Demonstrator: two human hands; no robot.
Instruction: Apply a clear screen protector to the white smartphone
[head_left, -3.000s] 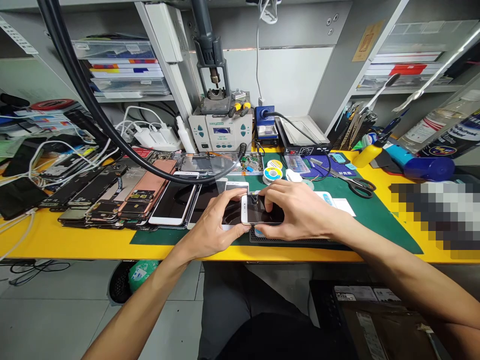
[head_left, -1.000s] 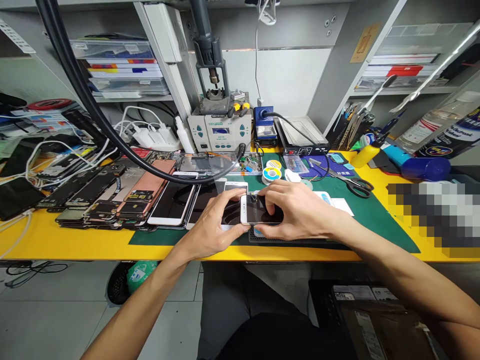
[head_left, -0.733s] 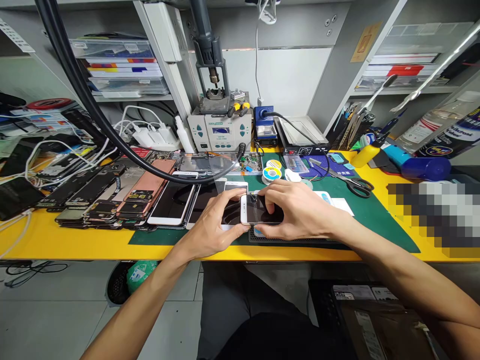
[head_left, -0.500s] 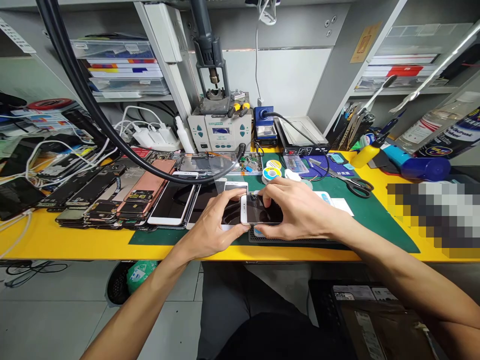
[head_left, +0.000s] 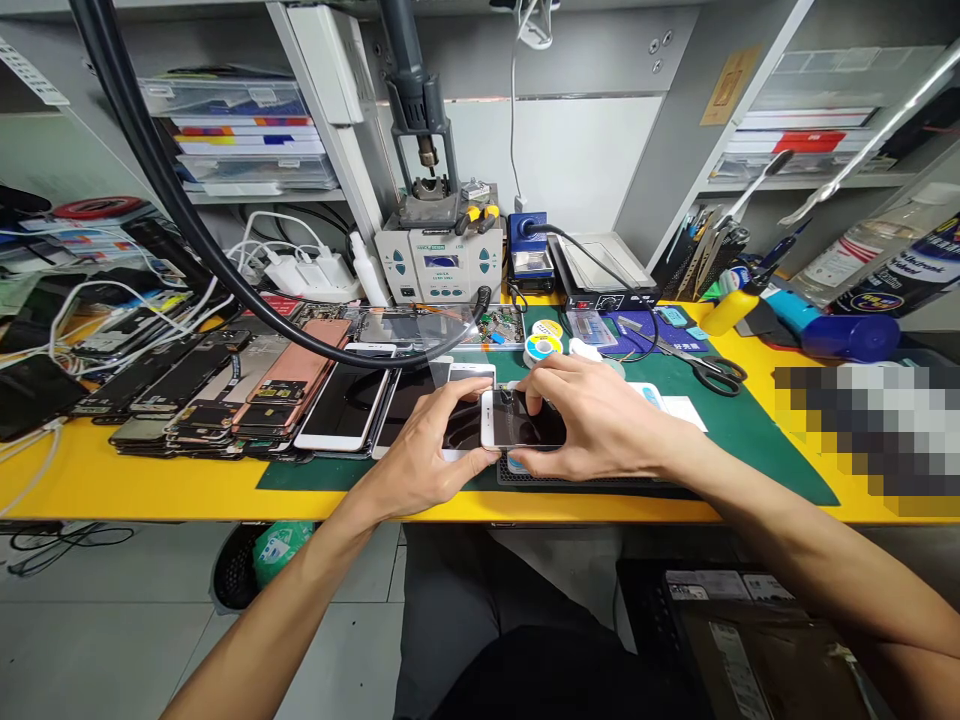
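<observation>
The person's right hand [head_left: 600, 420] is closed in a pinch around a white smartphone [head_left: 521, 420] with a dark screen. The thumb is along the lower edge, and the fingers come over the upper edge. This phone is held flat above a black mesh pad [head_left: 577, 481], and it lies partly over a second white smartphone [head_left: 471, 374]. The left hand [head_left: 424, 435] is half curled and lies on the dark glass of this second phone, just beside the first one; I cannot tell if it really grips. Both hands are over a green cutting mat [head_left: 772, 455], which lies on a yellow workbench [head_left: 187, 490]. On the left of the hands there is a long row of opened phones [head_left: 217, 390], some with copper-coloured backs. Behind the hands I can see a round spool of solder wire [head_left: 544, 347], a pair of black-handled scissors [head_left: 716, 370], and a white hot-air rework station [head_left: 439, 265] with a thick black hose [head_left: 210, 265].
</observation>
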